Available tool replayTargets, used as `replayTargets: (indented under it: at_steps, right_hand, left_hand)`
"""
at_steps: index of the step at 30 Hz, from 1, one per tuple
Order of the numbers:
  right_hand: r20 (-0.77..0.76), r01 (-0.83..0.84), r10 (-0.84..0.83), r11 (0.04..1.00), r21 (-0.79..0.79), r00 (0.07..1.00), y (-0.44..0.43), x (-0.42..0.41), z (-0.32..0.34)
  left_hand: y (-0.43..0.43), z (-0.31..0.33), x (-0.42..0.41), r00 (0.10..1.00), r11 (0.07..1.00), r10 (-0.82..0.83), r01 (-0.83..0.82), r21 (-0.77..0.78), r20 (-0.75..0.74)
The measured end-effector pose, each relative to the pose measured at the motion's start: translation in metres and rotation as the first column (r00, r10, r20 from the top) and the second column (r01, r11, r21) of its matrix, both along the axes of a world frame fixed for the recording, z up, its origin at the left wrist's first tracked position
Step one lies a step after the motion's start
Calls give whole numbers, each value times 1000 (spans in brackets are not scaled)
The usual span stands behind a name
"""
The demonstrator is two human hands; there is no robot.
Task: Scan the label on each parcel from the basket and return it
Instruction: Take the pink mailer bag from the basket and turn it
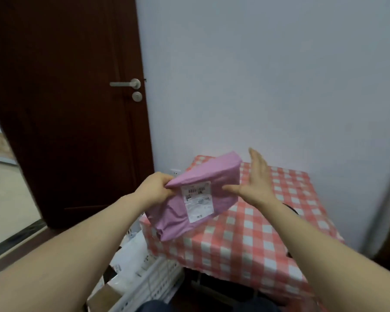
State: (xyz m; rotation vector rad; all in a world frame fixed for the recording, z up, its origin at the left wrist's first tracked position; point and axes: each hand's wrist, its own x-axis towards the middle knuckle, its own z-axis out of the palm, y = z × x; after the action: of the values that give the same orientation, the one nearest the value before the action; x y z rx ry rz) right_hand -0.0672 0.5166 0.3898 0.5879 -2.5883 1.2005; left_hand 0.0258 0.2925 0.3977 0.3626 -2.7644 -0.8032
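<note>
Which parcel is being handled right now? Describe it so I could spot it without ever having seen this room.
Find the table with the red-and-white checked cloth against the pale wall. Over its near left corner, the left hand pinches a pink plastic-wrapped parcel by its edge, the right hand open beside it. It is the only pink one, with a white label facing up; the parcels in the white basket below are white.

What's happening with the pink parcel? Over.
Left hand pinching parcel corner. Right hand open beside it. Label faces up. Nothing blocking.
</note>
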Motion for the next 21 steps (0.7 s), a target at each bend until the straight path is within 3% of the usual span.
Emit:
replayTargets:
  at_steps: [1, 3, 5, 6, 7, 10, 16, 18, 21]
  right_hand:
    - [-119, -72, 93, 984, 165, 989, -1, 2, 6]
    - [-235, -128, 284, 847, 515, 930, -7, 7, 17]
    - [-229, -94, 400, 644, 759, 887, -16, 9, 20]
    - [-211, -80, 414, 583, 809, 885, -19, 9, 21]
    - [-186, -87, 406, 568, 819, 894, -22, 8, 21]
    - [-47, -194, 335, 648, 737, 941, -22, 8, 18]
    - [238, -409, 333, 775, 482, 912, 1, -7, 7]
    - [291, -437, 339, 800, 412, 895, 6, -12, 5]
    - [337, -426, 314, 838, 341, 888, 11, -19, -1]
  left_hand:
    - [4, 2, 0, 1000, 998, -27, 28, -53, 14]
    - [15, 7, -1, 994, 985, -86, 94, -146, 61]
    - [25, 11, -1, 985, 960, -131, 154, -235, 109]
    - [30, 14, -1, 982, 950, -150, 176, -257, 118]
    - [33, 16, -2, 979, 946, -163, 190, -264, 120]
    - [34, 17, -5, 978, 951, -197, 208, -229, 69]
    - [15, 8, -9, 995, 985, 31, -15, 171, -90]
    - [21, 4, -12, 986, 925, 103, -47, 377, -130]
    - [32, 0, -16, 992, 737, 97, -14, 676, -86]
